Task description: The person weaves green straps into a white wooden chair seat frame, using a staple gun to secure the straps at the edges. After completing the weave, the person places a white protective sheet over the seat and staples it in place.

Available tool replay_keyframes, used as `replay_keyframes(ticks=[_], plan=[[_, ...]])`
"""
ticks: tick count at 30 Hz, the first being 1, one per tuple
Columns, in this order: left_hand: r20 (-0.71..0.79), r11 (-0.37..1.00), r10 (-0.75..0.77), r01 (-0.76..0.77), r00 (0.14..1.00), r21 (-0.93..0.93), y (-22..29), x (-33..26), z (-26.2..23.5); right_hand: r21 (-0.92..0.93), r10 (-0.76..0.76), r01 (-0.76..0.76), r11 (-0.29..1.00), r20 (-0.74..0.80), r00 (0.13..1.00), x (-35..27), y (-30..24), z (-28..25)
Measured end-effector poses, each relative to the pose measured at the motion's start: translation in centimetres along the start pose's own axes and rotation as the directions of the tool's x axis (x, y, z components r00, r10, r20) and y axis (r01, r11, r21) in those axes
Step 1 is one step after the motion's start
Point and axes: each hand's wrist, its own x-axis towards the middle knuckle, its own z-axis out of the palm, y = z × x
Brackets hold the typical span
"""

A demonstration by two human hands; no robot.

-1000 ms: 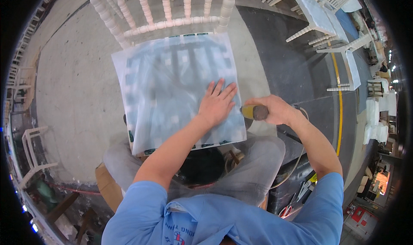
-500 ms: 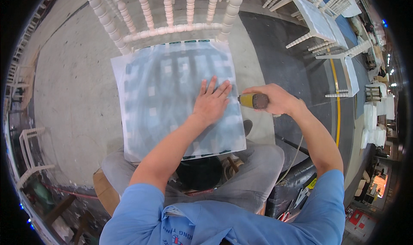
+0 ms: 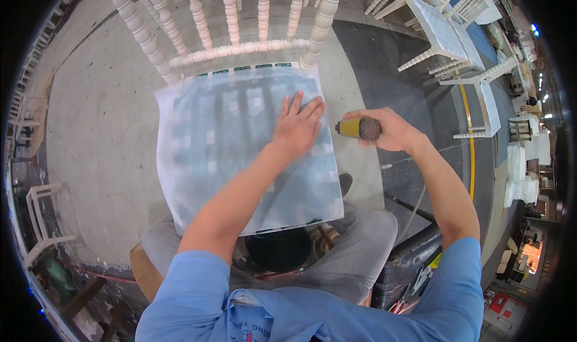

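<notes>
A white chair seat point(image 3: 246, 186) faces me, overlaid with a thin white sheet through which a bluish panel with a webbing grid shows. My left hand point(image 3: 297, 126) lies flat on this sheet near its right side, fingers spread. To the right of the seat, my right hand point(image 3: 393, 130) grips a yellow and dark staple gun point(image 3: 359, 128). Its nose points left at the seat's right edge, with a small gap between. A thin air hose point(image 3: 421, 201) runs down below my right forearm. Turned spindles of the chair back point(image 3: 231, 51) rise beyond the seat.
More white chairs point(image 3: 442, 33) stand at the far right, by a yellow floor line point(image 3: 473, 162). Scissors point(image 3: 421, 279) and other hand tools lie on a dark padded surface point(image 3: 399, 264) by my right elbow. A white frame point(image 3: 42, 219) stands at the left.
The staple gun has drawn back slightly right and up from the seat's edge. My left hand has slid a little upward, and the sheet and seat have shifted slightly.
</notes>
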Motion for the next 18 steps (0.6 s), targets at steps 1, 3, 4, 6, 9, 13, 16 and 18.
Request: replay_keyframes(ticks=[1, 3, 4, 6, 9, 13, 16, 18], plan=[[0.003, 1.000, 0.010, -0.010, 1.000, 0.020, -0.3, 0.4, 0.3, -0.011, -0.038, 0.038, 0.999, -0.020, 0.999, 0.4, 0.2, -0.1], [0.026, 1.000, 0.018, -0.019, 0.999, 0.023, -0.9, 0.2, 0.6, -0.027, -0.102, 0.101, 0.994, -0.047, 0.994, 1.2, 0.8, -0.2], [0.041, 0.999, 0.024, -0.025, 0.999, 0.023, -1.0, 0.2, 0.8, -0.031, -0.127, 0.126, 0.992, -0.055, 0.990, 1.6, 1.1, -0.2], [0.047, 1.000, 0.014, -0.015, 0.999, 0.022, -1.1, 0.2, 1.0, -0.052, -0.140, 0.138, 0.989, -0.048, 0.989, 2.6, 1.5, -0.1], [0.049, 1.000, 0.007, -0.008, 0.999, 0.023, -1.2, 0.2, 1.2, -0.078, -0.106, 0.105, 0.991, -0.013, 0.994, 3.8, 1.6, 0.4], [0.043, 0.999, 0.012, -0.014, 0.999, 0.049, -1.2, 0.3, 1.2, -0.057, -0.051, 0.052, 0.997, 0.018, 0.999, 4.3, 1.6, 0.7], [0.053, 1.000, 0.000, 0.000, 0.999, -0.011, -1.4, 0.8, 1.3, 0.000, -0.059, 0.059, 0.998, -0.017, 0.998, 3.9, 2.0, 0.1], [0.045, 0.999, -0.027, 0.026, 0.999, 0.020, -2.3, 1.9, 1.3, 0.022, -0.066, 0.067, 0.998, -0.045, 0.997, 4.0, 1.7, -0.6]])
